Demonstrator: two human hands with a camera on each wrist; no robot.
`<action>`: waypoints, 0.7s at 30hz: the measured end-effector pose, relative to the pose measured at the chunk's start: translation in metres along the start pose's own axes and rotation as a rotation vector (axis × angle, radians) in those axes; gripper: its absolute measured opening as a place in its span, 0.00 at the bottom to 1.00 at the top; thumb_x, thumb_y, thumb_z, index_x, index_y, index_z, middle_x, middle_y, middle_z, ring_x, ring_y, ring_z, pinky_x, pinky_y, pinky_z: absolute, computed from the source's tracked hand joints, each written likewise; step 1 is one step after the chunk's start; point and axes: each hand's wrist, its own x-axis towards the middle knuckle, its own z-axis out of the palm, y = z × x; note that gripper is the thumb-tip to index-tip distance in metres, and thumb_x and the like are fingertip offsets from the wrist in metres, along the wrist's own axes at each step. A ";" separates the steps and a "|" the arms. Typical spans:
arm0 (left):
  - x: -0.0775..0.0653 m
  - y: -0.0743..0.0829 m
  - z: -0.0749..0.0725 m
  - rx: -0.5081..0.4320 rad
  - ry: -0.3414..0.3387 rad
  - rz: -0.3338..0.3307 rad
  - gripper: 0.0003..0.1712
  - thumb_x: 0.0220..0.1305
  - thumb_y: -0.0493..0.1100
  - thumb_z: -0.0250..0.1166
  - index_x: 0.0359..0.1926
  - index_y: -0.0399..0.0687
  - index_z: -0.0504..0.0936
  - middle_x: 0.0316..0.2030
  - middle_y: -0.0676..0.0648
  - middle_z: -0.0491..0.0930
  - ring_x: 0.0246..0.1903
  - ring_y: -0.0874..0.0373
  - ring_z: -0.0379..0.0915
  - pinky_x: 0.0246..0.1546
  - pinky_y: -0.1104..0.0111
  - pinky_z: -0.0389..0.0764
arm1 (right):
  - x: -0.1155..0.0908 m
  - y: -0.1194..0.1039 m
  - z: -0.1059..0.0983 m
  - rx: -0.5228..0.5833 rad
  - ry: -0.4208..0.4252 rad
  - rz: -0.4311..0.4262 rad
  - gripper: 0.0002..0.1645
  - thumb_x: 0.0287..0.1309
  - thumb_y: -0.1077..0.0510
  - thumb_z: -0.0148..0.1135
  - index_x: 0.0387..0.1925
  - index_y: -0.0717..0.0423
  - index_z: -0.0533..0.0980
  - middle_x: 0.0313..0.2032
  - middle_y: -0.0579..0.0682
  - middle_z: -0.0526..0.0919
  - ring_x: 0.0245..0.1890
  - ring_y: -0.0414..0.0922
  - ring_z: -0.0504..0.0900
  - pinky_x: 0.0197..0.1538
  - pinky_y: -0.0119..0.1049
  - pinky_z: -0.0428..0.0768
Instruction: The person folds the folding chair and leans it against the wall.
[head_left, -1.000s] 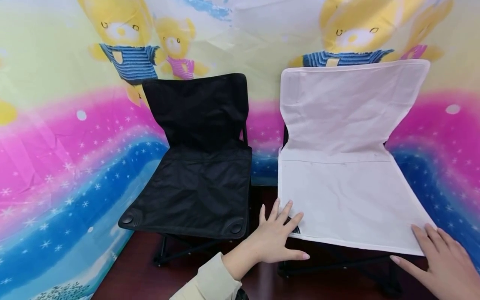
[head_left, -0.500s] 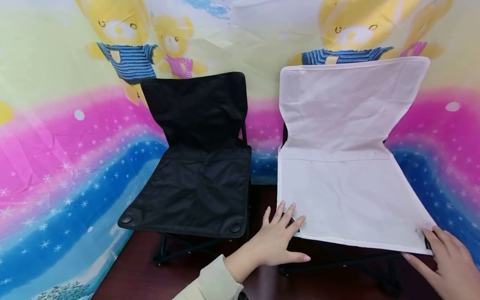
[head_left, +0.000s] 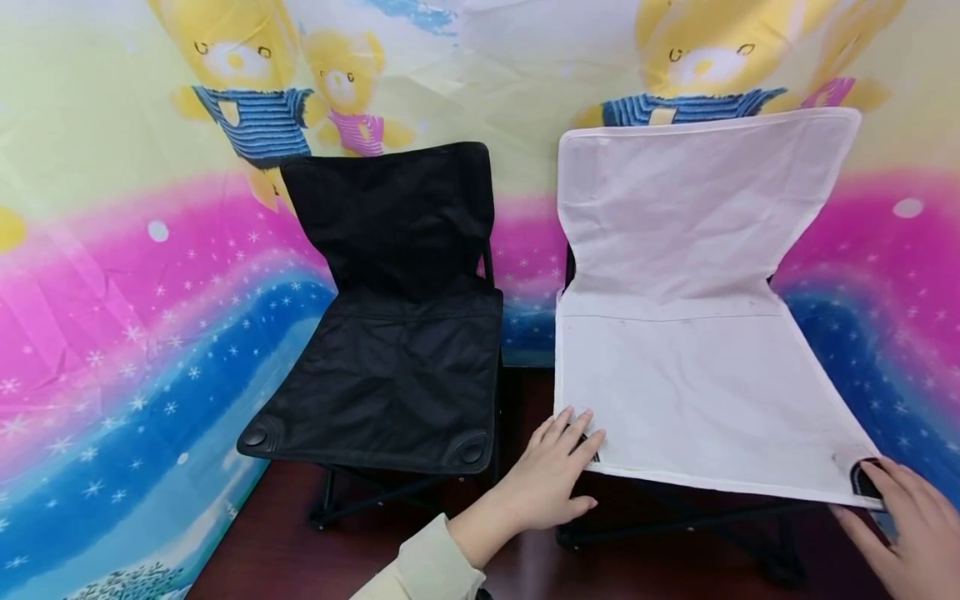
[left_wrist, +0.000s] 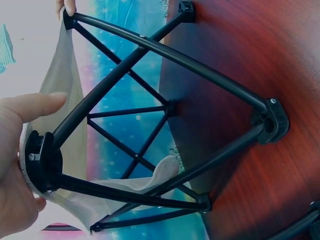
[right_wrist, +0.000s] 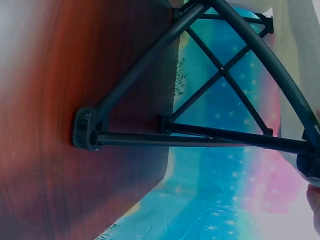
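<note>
A white fabric folding chair (head_left: 675, 383) stands at the right, its black crossed legs (left_wrist: 175, 55) showing under the seat. At its front left corner my left hand (head_left: 551, 471) rests with fingers spread over the fabric and thumb out below the front edge. In the left wrist view a black corner joint (left_wrist: 44, 160) sits against that hand. My right hand (head_left: 911, 517) touches the front right corner, beside a black corner patch (head_left: 868, 479), its thumb below the edge. In the right wrist view, only a bit of that hand shows beside a corner joint (right_wrist: 310, 160).
A smaller black folding chair (head_left: 412, 375) stands to the left, a narrow gap apart. Both chairs are on a dark red wood-grain surface (head_left: 255, 542). Behind them hangs a colourful backdrop (head_left: 112, 275) printed with yellow bears.
My right hand has slid to the right, uncovering the black patch at the seat's right corner. The front right corner of the white seat has shifted right. My left hand's fingers have drawn closer together.
</note>
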 end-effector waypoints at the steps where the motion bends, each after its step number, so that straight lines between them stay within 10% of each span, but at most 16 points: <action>1: 0.000 0.000 0.000 0.008 0.012 0.004 0.43 0.51 0.59 0.58 0.64 0.51 0.51 0.65 0.47 0.43 0.63 0.52 0.32 0.60 0.60 0.43 | -0.001 -0.001 0.000 0.006 0.018 -0.001 0.44 0.41 0.61 0.65 0.55 0.80 0.53 0.56 0.73 0.51 0.59 0.64 0.45 0.60 0.53 0.39; 5: -0.001 -0.001 0.002 0.030 0.059 0.019 0.41 0.51 0.56 0.60 0.63 0.50 0.55 0.64 0.47 0.48 0.63 0.53 0.37 0.60 0.60 0.46 | -0.004 -0.002 0.001 0.035 0.072 -0.004 0.42 0.51 0.52 0.58 0.56 0.77 0.53 0.57 0.71 0.51 0.59 0.63 0.45 0.60 0.52 0.41; 10: -0.002 -0.003 0.004 0.032 0.105 0.038 0.39 0.51 0.53 0.62 0.62 0.49 0.57 0.63 0.47 0.52 0.62 0.53 0.41 0.60 0.62 0.47 | -0.006 -0.002 0.004 0.086 0.143 -0.041 0.60 0.44 0.27 0.15 0.57 0.76 0.54 0.57 0.71 0.53 0.59 0.62 0.47 0.60 0.52 0.44; 16: -0.004 -0.008 0.005 0.043 0.175 0.066 0.37 0.49 0.47 0.64 0.60 0.48 0.61 0.60 0.47 0.58 0.61 0.55 0.47 0.59 0.66 0.49 | -0.006 0.002 0.007 0.149 0.208 -0.085 0.57 0.45 0.28 0.24 0.55 0.75 0.58 0.54 0.72 0.58 0.58 0.62 0.51 0.59 0.52 0.46; 21: -0.003 -0.012 0.007 0.061 0.273 0.101 0.33 0.46 0.40 0.65 0.57 0.44 0.66 0.56 0.46 0.64 0.58 0.56 0.54 0.58 0.70 0.50 | -0.006 0.009 0.006 0.162 0.142 -0.093 0.39 0.50 0.49 0.48 0.55 0.75 0.58 0.55 0.72 0.57 0.59 0.60 0.50 0.60 0.51 0.46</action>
